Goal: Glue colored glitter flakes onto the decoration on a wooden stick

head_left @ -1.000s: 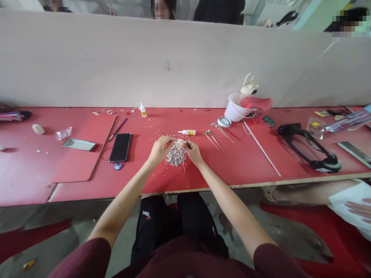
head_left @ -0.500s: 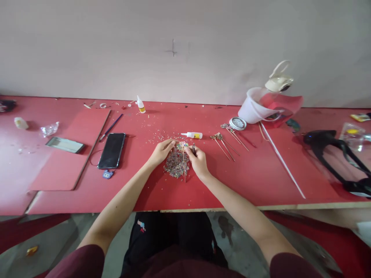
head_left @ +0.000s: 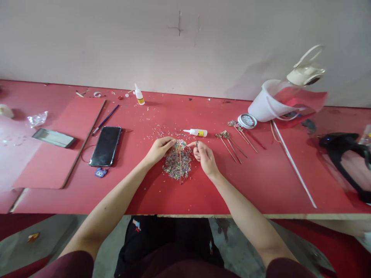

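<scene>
My left hand (head_left: 160, 150) is closed, thumb and fingers pinching the left edge of a hairpin (head_left: 180, 145). The hairpin's head is covered in colourful bits, and its long metal prong points down towards me. Under it lies a pile of small glittering chips (head_left: 177, 165). My right hand (head_left: 206, 159) is closed just right of the hairpin head, its index finger reaching towards the head. A small dark tool (head_left: 197, 143) shows between the right fingers; its full shape is hidden. A glue bottle (head_left: 198, 133) lies on its side behind the right hand.
Finished-looking hairpins (head_left: 228, 141) lie to the right, near a round tin (head_left: 247, 121) and a white bucket (head_left: 263, 102). A second glue bottle (head_left: 139, 95) stands at the back. On the left are a phone (head_left: 106, 146), a brush (head_left: 106, 120) and a shallow tray (head_left: 53, 138).
My right hand has drawn back slightly to the right from the hairpin head, uncovering more of it. My left hand keeps its hold. The camera view has shifted a little.
</scene>
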`<action>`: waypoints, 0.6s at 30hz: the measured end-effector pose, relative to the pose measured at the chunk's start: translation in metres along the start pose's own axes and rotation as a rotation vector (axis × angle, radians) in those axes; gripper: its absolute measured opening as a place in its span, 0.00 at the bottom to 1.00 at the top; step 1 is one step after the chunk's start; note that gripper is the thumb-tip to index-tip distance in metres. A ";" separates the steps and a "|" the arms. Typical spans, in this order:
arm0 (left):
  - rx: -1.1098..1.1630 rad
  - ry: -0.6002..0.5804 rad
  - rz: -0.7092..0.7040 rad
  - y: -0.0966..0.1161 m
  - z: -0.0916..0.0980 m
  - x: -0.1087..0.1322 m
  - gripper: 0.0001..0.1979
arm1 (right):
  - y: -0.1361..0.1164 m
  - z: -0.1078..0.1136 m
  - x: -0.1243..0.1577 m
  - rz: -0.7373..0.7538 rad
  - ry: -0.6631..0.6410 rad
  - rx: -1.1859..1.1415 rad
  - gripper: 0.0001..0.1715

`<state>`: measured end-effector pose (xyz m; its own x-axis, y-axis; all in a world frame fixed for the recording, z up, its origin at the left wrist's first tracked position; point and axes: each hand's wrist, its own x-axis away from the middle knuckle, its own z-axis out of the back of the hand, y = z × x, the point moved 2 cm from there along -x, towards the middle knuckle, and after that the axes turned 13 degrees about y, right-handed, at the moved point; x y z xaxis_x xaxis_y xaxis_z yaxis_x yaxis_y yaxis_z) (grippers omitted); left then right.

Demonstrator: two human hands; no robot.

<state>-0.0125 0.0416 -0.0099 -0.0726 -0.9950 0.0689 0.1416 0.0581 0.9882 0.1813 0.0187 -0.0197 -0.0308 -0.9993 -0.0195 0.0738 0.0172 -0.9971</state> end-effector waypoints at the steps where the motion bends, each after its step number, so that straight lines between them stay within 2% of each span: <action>1: -0.007 -0.002 0.005 0.001 0.000 0.000 0.18 | 0.000 0.003 -0.002 -0.004 0.000 -0.003 0.28; 3: -0.019 0.000 0.014 0.001 0.001 -0.001 0.18 | -0.001 0.008 -0.005 0.020 -0.010 0.059 0.28; 6: 0.001 -0.019 -0.003 -0.002 0.002 -0.003 0.18 | -0.004 0.011 -0.009 0.139 -0.066 0.245 0.21; 9: 0.053 -0.027 -0.009 -0.007 0.004 -0.006 0.16 | -0.005 0.009 -0.012 0.208 -0.103 0.332 0.17; 15: 0.035 0.016 -0.004 -0.010 0.007 -0.010 0.15 | 0.003 0.012 -0.013 0.146 -0.137 0.291 0.13; 18: -0.002 0.069 -0.016 -0.010 0.011 -0.013 0.15 | 0.003 0.019 -0.008 0.168 -0.100 0.289 0.10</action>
<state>-0.0242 0.0545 -0.0189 -0.0063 -0.9990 0.0432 0.1425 0.0418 0.9889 0.2012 0.0261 -0.0210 0.1021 -0.9818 -0.1603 0.3497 0.1863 -0.9182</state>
